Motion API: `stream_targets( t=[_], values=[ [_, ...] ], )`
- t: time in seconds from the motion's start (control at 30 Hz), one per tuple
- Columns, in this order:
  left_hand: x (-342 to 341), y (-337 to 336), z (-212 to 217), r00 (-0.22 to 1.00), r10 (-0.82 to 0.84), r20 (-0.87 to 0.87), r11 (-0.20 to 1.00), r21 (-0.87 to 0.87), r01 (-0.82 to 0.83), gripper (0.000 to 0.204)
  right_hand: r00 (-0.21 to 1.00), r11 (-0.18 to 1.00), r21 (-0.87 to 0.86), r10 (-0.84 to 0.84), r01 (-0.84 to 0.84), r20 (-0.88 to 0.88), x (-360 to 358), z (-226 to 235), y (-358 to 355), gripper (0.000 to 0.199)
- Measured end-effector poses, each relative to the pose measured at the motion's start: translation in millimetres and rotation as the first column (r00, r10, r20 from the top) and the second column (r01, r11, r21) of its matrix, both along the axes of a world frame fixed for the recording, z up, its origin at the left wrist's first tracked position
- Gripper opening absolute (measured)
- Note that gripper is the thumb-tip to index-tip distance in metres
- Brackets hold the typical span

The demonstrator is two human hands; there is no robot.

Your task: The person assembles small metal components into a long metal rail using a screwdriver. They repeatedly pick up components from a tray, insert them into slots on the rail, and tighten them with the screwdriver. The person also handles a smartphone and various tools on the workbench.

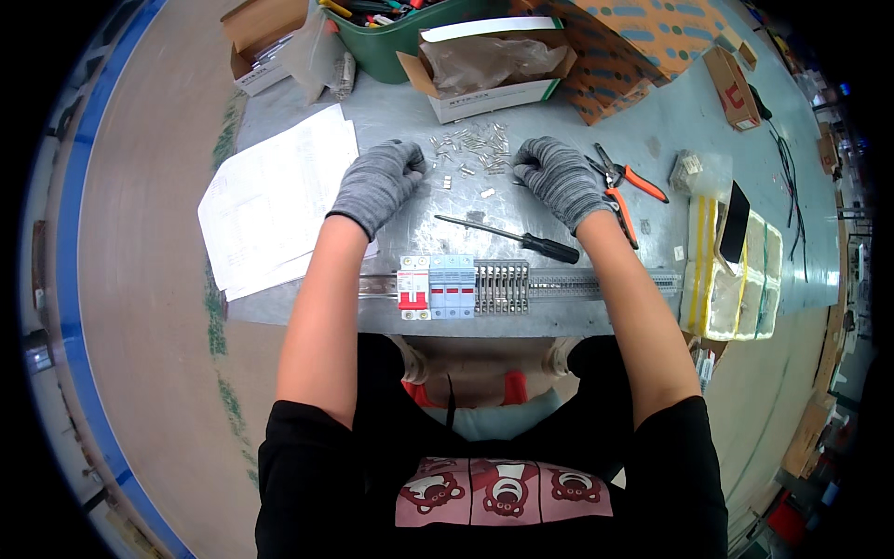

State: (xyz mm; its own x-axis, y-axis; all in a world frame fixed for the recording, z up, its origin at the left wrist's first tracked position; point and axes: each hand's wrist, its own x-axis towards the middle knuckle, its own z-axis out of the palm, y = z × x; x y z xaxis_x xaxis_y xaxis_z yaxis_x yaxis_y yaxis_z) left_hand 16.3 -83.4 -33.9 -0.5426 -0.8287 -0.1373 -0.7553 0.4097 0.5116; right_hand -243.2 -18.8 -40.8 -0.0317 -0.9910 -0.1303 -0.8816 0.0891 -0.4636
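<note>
Here, L hand [380, 180] and R hand [559, 177], both gloved and clenched, rest beside small metal ferrules [470, 149]; whether they pinch any, can't tell. Screwdriver [510, 238] lies nearer.

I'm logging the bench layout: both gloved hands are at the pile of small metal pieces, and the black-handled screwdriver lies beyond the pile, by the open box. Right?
Not quite. In the head view the screwdriver lies on the near side of the pile of small metal pieces, between the left hand, the right hand and the rail of breakers.
</note>
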Motion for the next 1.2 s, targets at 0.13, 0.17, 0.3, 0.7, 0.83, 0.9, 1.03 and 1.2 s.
stream_targets(
  t=[0.13,0.17,0.3,0.7,0.83,0.9,1.03,1.2],
  values=[
    [-3,-11,-28,0.988,0.038,-0.151,0.999,-0.002,-0.039,0.018,0.995,0.999,0.023,-0.040,0.042,-0.094,15,-9,-12,0.014],
    [-5,-13,-33,0.982,0.051,-0.183,0.999,-0.006,-0.053,0.017,0.993,0.998,0.037,-0.039,0.043,-0.112,18,-10,-15,0.015],
    [-21,-9,-29,0.982,0.140,-0.126,0.990,0.041,-0.136,0.018,0.954,0.999,0.043,0.044,-0.033,-0.298,14,-23,-19,0.019],
    [-30,4,-43,0.988,0.122,0.097,0.967,-0.235,-0.097,0.023,0.943,0.966,-0.243,-0.004,0.090,0.333,-13,53,85,0.017],
    [-35,10,-18,0.994,0.098,-0.039,0.991,-0.087,-0.101,0.020,0.614,0.943,0.100,-0.285,0.318,0.736,-23,50,137,0.011],
    [-33,20,-3,0.975,0.080,-0.208,0.997,0.029,-0.076,0.019,0.584,0.948,0.097,-0.264,0.302,0.768,-22,41,147,0.009],
    [-55,61,24,0.896,0.115,-0.428,0.944,0.327,0.035,0.017,0.776,0.983,-0.051,-0.106,0.175,0.622,-23,35,156,0.010],
    [-62,94,44,0.892,-0.026,-0.452,0.944,0.283,0.171,0.017,0.904,0.973,-0.230,0.092,0.006,0.417,-17,24,159,0.018]
  ],
)
